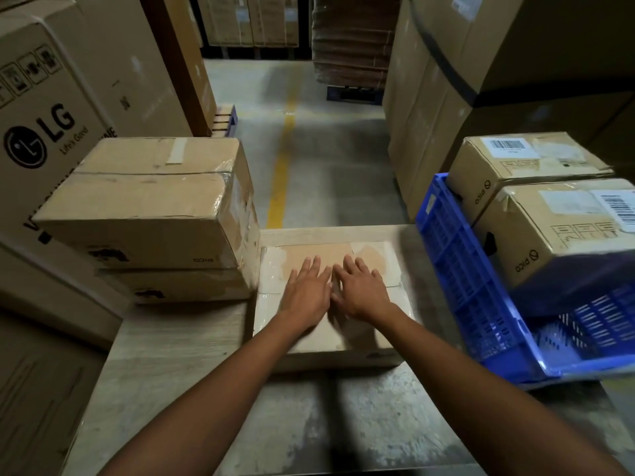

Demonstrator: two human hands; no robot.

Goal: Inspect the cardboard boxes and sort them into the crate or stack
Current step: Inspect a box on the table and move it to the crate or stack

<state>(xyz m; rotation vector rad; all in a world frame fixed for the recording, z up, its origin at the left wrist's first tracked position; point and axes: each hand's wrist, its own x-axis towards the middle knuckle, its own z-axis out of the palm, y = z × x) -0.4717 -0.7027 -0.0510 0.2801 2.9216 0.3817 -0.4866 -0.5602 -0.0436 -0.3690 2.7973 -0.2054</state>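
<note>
L hand, R hand flat on mid box; crate holds 2 boxes.

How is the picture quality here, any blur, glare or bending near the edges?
Head view: dim light, with arm shadows on the table; left hand and right hand slightly motion-blurred on the middle box; glare on the left box's tape; wide-angle bending slants the LG box.

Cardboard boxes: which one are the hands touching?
The low taped cardboard box in the middle: the left hand and right hand lie flat on it. The stacked boxes and those in the blue plastic crate are untouched.
</note>
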